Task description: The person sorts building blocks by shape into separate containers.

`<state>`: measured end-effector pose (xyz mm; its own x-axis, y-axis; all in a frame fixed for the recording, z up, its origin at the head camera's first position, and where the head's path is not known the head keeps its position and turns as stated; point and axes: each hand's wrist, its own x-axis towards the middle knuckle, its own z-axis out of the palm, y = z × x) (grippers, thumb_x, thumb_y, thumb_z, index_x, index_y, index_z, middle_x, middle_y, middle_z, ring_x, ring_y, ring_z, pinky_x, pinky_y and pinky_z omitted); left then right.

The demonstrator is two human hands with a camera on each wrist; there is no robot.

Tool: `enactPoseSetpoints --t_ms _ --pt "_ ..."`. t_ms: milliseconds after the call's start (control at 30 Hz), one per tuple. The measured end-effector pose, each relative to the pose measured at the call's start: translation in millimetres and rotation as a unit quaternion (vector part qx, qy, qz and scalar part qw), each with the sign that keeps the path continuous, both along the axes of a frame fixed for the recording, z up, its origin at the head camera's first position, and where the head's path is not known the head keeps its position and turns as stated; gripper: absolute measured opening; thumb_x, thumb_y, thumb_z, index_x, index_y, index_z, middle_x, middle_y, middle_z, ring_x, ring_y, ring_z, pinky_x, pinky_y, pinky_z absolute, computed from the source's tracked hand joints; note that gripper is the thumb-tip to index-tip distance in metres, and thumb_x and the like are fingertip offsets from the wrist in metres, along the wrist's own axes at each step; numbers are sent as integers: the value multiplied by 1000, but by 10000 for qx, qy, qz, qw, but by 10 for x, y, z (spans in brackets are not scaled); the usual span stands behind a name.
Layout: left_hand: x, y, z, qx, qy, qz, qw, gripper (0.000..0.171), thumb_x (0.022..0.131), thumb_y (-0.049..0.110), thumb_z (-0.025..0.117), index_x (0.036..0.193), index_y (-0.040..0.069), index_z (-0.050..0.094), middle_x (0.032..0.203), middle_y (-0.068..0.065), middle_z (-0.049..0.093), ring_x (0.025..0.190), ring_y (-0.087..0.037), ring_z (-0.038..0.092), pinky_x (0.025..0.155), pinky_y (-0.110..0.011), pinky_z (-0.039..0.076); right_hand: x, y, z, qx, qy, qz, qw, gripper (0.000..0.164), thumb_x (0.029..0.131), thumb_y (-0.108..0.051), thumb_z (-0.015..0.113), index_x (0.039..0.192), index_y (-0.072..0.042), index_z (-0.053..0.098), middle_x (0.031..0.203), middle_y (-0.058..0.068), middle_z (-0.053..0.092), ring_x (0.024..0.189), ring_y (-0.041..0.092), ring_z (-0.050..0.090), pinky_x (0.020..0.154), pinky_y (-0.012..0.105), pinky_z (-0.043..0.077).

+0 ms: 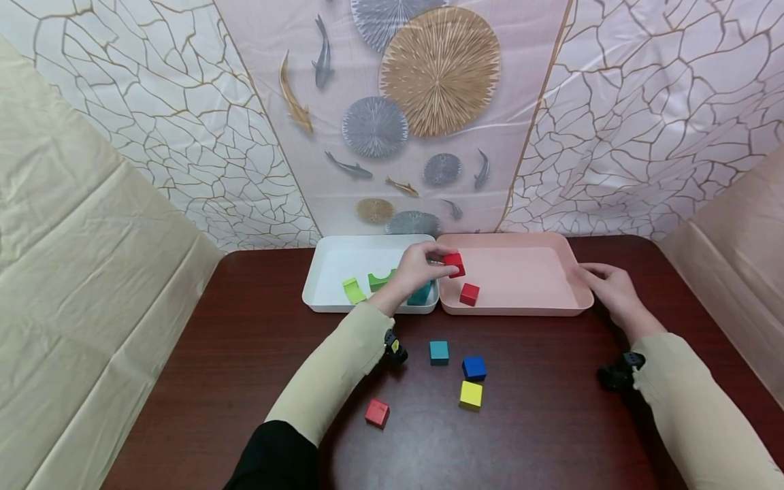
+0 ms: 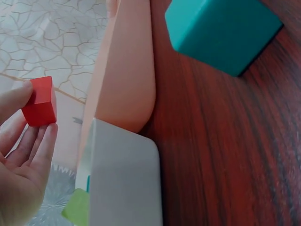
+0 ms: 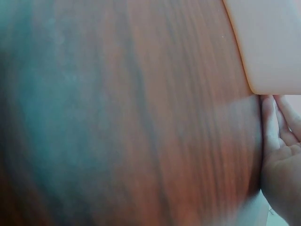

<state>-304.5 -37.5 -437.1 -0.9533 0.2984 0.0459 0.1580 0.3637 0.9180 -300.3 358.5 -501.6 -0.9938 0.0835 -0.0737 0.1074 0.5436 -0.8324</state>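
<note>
Between thumb and fingertips, my left hand [image 1: 418, 271] pinches a red cube [image 1: 454, 264] above the left end of the pink tray [image 1: 520, 311]. The left wrist view shows this red cube [image 2: 41, 103] held up with the palm below. Another red cube [image 1: 469, 294] lies in that tray, just below the held one. At the tray's right end, my right hand [image 1: 615, 292] touches the rim with extended fingers. In the right wrist view the fingers [image 3: 270, 120] lie against the tray's end wall, their tips partly hidden by it.
A white tray [image 1: 315, 289] adjoins the pink one on the left, holding green arched blocks [image 1: 353, 290] and a teal block [image 1: 420, 294] partly behind my left hand. On the dark wooden table stand a teal cube [image 1: 439, 352], blue cube [image 1: 474, 368], yellow cube [image 1: 470, 395] and red cube [image 1: 376, 412].
</note>
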Motion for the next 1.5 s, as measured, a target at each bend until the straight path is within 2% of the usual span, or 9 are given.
enactPoseSetpoints --t_ms 467,667,900,967,1100,1200,1333,1500 --pt "-145 197 -128 -97 -50 206 9997 33 92 5 81 125 3 77 125 -17 74 112 -30 72 88 -28 62 7 2 8 -30 -9 15 10000 70 110 -43 52 149 14 49 152 34 48 91 -21 41 74 4 44" --pt "-171 258 -152 -268 -87 396 9988 33 92 8 83 124 6 78 122 -13 76 110 -26 73 89 -27 61 2 -1 1 -19 52 22 10000 68 110 -42 53 148 15 51 149 33 49 90 -21 42 73 4 45" --pt "-185 329 -178 -532 -78 357 9979 32 93 12 83 124 8 78 119 -8 77 104 -17 73 85 -21 59 2 -1 3 -13 -27 0 10000 71 110 -45 51 149 15 49 153 35 47 91 -20 41 74 4 44" --pt "-191 346 -186 -573 -47 323 9978 33 92 12 83 124 8 79 118 -9 77 103 -17 73 84 -20 58 5 1 0 4 -2 3 10000 71 110 -45 52 149 14 50 151 33 49 92 -20 41 74 4 44" --pt "-193 379 -188 -565 -51 283 9980 33 92 10 84 124 7 79 119 -12 78 107 -23 74 87 -24 59 4 9 -7 8 72 -11 10000 70 109 -45 54 147 14 52 139 23 58 91 -20 43 74 5 45" --pt "-191 407 -199 -659 -36 346 9972 32 92 9 84 124 8 79 118 -11 78 107 -24 73 89 -27 60 9 9 -6 4 78 -30 10000 71 109 -46 55 147 14 53 136 20 58 91 -19 44 74 5 46" --pt "-173 439 -219 -894 68 322 9955 31 93 8 83 124 9 79 117 -9 77 104 -21 70 89 -29 59 23 2 -5 -21 24 1 10000 73 109 -47 53 149 14 50 148 31 51 92 -18 42 73 4 45" --pt "-150 462 -246 -1126 186 126 9934 31 94 9 81 125 9 78 117 -8 77 100 -17 66 85 -25 57 30 -12 -4 -44 -22 4 10000 74 109 -48 52 149 14 49 152 34 47 92 -18 42 73 4 45"
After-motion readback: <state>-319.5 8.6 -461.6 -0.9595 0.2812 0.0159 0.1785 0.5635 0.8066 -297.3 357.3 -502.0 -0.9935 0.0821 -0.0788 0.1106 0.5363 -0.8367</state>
